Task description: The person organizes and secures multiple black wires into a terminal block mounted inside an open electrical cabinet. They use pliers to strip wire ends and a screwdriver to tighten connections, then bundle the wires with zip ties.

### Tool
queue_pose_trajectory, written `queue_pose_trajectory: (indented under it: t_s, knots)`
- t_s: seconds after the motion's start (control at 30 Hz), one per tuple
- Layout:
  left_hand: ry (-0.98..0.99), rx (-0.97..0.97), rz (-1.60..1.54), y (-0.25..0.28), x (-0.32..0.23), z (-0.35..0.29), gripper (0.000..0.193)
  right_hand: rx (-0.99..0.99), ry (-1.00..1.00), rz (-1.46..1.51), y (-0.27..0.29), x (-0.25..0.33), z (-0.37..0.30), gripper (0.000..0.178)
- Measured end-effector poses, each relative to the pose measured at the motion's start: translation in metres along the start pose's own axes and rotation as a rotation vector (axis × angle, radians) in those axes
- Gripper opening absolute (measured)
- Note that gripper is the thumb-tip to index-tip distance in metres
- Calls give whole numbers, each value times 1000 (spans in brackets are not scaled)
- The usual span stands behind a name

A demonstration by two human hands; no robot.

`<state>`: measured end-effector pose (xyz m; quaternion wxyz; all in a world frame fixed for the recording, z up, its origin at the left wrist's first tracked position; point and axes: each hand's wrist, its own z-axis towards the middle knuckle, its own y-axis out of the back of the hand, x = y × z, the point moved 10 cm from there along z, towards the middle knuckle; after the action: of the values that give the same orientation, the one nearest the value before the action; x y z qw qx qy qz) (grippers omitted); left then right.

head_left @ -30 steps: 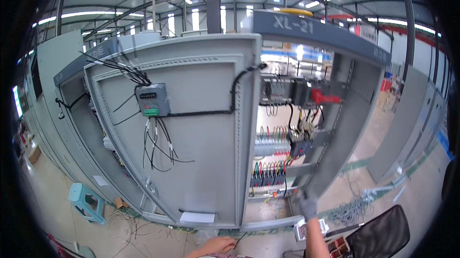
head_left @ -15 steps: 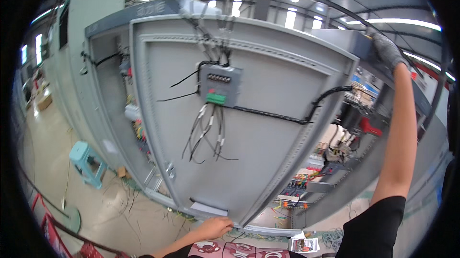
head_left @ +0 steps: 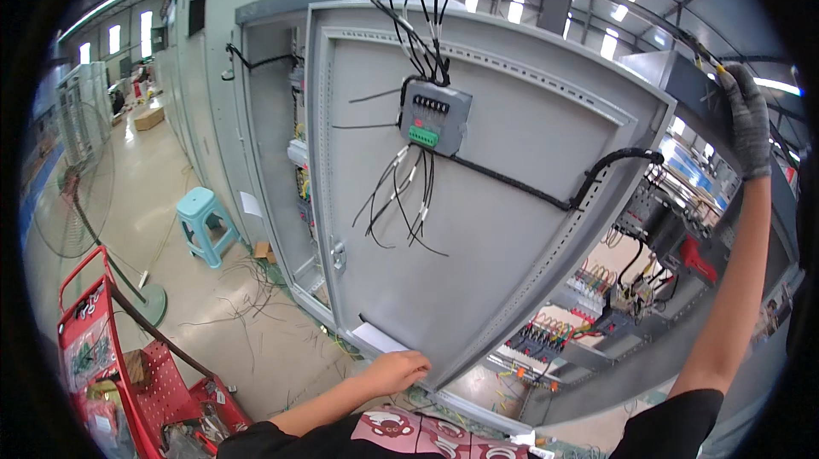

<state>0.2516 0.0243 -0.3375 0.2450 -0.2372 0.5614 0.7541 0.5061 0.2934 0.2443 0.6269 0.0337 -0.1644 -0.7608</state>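
A grey cabinet door (head_left: 503,229) stands swung open in front of me. My bare left hand (head_left: 399,371) is at its lower edge, next to a white paper (head_left: 375,339), with its fingers curled; what they hold, if anything, is hidden. High at the right, my right hand (head_left: 748,122) in a grey glove is raised beside the cabinet's top rail (head_left: 674,79). A thin dark thing with yellow marks (head_left: 713,61) shows at its fingertips, too small to name. A grey meter box (head_left: 437,113) with a green terminal block and loose black wires sits on the door.
Right of the door, the cabinet interior (head_left: 597,305) holds breakers, coloured wires and a red handle (head_left: 698,259). A blue stool (head_left: 205,222), a red tool cart (head_left: 141,378) and a fan (head_left: 81,182) stand at the left. Wire scraps (head_left: 247,297) litter the floor.
My view has turned left and down, bringing the cart and fan further into sight. My left hand remains by the door's lower edge; my right hand stays raised near the cabinet top.
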Motion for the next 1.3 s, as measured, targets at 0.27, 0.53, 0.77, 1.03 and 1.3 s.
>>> queue_pose_trajectory:
  t_s: [0.27, 0.53, 0.77, 1.03, 1.3]
  knots:
    - [-29, -476, -169, 106, -81, 31, 14, -433, 444, -432, 18, 67, -57, 26]
    - [-108, -535, -138, 126, -116, 29, 12, -468, 352, -731, -9, 70, -36, 25]
    - [-232, -504, -190, 119, -137, 42, 12, -359, 206, -657, 18, 64, -16, 19]
    - [-582, -463, -181, 188, -239, 91, 13, -421, 35, -205, 55, 57, -22, 26]
    - [-929, -359, -175, 185, -336, 85, 21, -168, 257, -1224, 47, 66, 18, 17]
